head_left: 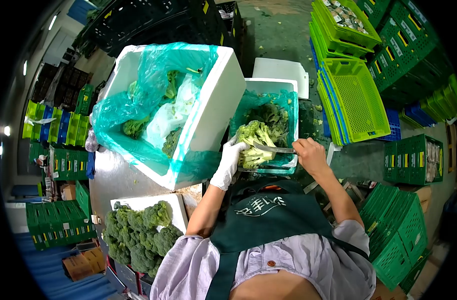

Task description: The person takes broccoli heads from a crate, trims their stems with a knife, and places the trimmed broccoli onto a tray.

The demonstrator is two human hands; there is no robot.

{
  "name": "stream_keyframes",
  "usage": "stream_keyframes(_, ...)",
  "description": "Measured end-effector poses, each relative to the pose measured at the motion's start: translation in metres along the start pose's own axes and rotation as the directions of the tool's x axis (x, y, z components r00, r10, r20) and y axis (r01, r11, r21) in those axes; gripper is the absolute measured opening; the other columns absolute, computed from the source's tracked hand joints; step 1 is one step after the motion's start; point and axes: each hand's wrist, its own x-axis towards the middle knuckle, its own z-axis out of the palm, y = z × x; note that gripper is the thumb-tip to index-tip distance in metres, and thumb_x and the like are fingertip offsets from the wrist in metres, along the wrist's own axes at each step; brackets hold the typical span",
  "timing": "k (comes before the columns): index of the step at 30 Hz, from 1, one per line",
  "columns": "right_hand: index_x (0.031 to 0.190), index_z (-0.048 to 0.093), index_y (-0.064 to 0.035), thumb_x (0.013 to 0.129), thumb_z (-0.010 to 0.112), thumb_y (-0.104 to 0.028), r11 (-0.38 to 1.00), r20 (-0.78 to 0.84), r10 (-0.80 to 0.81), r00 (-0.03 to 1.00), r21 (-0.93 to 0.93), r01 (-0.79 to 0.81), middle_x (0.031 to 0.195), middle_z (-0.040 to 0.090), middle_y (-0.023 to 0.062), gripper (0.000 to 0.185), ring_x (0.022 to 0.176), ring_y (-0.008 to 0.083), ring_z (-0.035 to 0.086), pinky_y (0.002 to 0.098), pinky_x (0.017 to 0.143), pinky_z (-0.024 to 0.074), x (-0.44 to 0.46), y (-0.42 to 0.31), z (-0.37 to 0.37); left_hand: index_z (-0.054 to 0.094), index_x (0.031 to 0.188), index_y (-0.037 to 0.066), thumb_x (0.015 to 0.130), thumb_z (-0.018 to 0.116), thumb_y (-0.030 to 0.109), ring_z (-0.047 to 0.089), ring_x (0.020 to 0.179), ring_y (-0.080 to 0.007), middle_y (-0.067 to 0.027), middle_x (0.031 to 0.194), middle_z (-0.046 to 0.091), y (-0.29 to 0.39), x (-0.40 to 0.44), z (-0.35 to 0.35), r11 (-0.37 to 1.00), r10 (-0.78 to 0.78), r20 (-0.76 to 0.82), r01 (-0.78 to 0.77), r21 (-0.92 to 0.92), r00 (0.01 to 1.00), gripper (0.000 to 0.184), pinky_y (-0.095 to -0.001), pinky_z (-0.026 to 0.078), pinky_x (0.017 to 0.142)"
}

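Observation:
My left hand (228, 164), in a white glove, is closed around a head of broccoli (252, 134) with its pale cut stems facing right. In my bare right hand (311, 156) is a knife (274, 149), gripped by its handle. The blade lies against the broccoli stems. Both hands are over a white foam box (294, 95) lined with green plastic, where dark leafy trimmings (273, 116) lie. To the left, a larger tilted foam box (216, 95) with a teal plastic liner contains several broccoli heads (135, 127) and a crumpled whitish bag (171, 117).
Several broccoli heads (143, 235) are piled on a white foam lid (177, 205) at lower left, beside a metal table surface (111, 175). Lime-green crates (353, 97) stand at the right, with dark green crates (396, 230) lower down. Black crates (153, 25) are stacked behind.

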Motion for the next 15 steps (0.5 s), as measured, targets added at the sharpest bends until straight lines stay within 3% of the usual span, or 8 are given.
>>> stream_keyframes(5,0.081,0.062,-0.0084,0.067,0.060,0.000,0.999,-0.005,-0.039,0.999,-0.014,0.039,0.080,0.062,0.0049,0.017,0.072,0.0240,0.059,0.0344,0.056,0.0501,-0.003,0.014,0.025,0.050,0.121,-0.009,0.069,0.059,-0.001,0.064,0.079,-0.0202,-0.0136,0.097,0.064,0.008,0.000,0.002,0.991,-0.072,0.051,0.066,0.120,0.996,0.054,-0.0298,0.053,0.073)
stream_keyframes(7,0.081,0.062,-0.0086,0.067,0.060,0.000,0.998,-0.007,-0.046,0.999,-0.034,0.045,0.079,0.062,0.0045,0.017,0.072,0.0238,0.059,0.0342,0.056,0.0500,-0.002,0.018,0.030,0.057,0.109,-0.006,0.069,0.057,0.002,0.064,0.077,-0.0221,-0.0131,0.092,0.065,0.011,-0.001,0.002,0.966,-0.146,0.048,0.132,0.221,0.988,0.041,-0.0313,0.054,0.073)
stream_keyframes(10,0.080,0.061,-0.0086,0.065,0.059,0.001,0.998,-0.022,-0.069,0.997,-0.012,0.068,0.078,0.061,0.0046,0.017,0.071,0.0238,0.059,0.0352,0.054,0.0497,-0.001,0.020,0.031,0.058,0.103,-0.008,0.069,0.057,0.006,0.066,0.075,-0.0231,-0.0151,0.089,0.066,0.016,-0.001,-0.001,0.960,-0.208,0.108,0.182,0.213,0.972,0.037,-0.0316,0.054,0.071)
stream_keyframes(12,0.077,0.059,-0.0082,0.064,0.059,0.003,0.996,0.029,-0.070,0.997,0.062,0.069,0.077,0.060,0.0047,0.017,0.070,0.0243,0.059,0.0362,0.052,0.0491,0.001,0.019,0.029,0.060,0.096,-0.009,0.070,0.057,0.008,0.067,0.074,-0.0235,-0.0165,0.087,0.067,0.015,-0.003,0.001,0.965,-0.222,0.191,0.187,0.183,0.956,0.032,-0.0315,0.055,0.070)
stream_keyframes(15,0.074,0.057,-0.0072,0.061,0.060,0.003,0.996,0.117,-0.050,0.992,0.082,0.040,0.074,0.059,0.0064,0.017,0.068,0.0254,0.059,0.0377,0.050,0.0485,0.001,0.021,0.035,0.061,0.094,-0.009,0.070,0.057,0.009,0.067,0.073,-0.0235,-0.0162,0.085,0.067,0.014,-0.005,0.006,0.954,-0.214,0.159,0.172,0.244,0.964,0.030,-0.0311,0.055,0.070)
